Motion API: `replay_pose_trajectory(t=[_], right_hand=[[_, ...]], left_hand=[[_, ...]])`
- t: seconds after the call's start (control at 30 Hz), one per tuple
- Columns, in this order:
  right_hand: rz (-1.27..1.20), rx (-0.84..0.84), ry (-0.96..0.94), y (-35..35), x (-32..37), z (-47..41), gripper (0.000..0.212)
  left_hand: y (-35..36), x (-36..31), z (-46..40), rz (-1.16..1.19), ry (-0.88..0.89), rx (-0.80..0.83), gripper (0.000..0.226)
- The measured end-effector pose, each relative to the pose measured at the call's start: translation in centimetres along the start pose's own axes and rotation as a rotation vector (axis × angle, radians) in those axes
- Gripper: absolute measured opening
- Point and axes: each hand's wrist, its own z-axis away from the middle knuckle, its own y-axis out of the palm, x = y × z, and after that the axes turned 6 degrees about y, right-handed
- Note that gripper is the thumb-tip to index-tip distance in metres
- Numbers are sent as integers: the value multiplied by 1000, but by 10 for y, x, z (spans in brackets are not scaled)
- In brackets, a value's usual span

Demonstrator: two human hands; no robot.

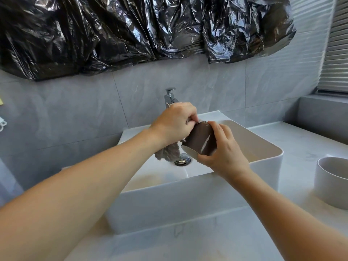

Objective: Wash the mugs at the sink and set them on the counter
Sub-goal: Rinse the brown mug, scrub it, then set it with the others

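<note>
— How do our hands sit?
— Both arms reach over the sink (267, 147). Our right hand (224, 153) curls round the mug (202, 141); our left hand (175, 123) pinches a cloth (167, 152) against its base.
— And the mug?
— It is above the basin, tilted, its axis slanting, with the rim down-left toward us and the base up-right.

grey tiled wall (263, 85), black plastic sheet (143, 31), window blinds (335, 44), daylight
</note>
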Motion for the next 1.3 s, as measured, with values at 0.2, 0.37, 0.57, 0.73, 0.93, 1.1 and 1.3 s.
replay_pose_trajectory(t=[0.2, 0.37, 0.57, 0.73, 0.93, 1.1, 1.3], right_hand=[[18, -22, -9, 1, 0, 4, 91], [29, -52, -44, 2, -2, 4, 91], [53, -82, -60, 3, -3, 4, 89], [39, -81, -29, 2, 0, 4, 93], [55, -68, -45, 2, -2, 6, 91], [68, -69, -53, 2, -1, 4, 89], [58, -57, -68, 2, -2, 4, 88]], left_hand=[[-17, 5, -18, 474, -473, 88, 14], [-14, 8, -31, 476, -684, 200, 21], [-15, 7, -22, 300, -532, 216, 9], [-6, -3, 5, 108, -70, -26, 7], [-12, 8, -9, 358, -476, 92, 10], [-19, 4, -19, 290, -446, 297, 15], [-17, -10, -8, -125, -139, 326, 13]])
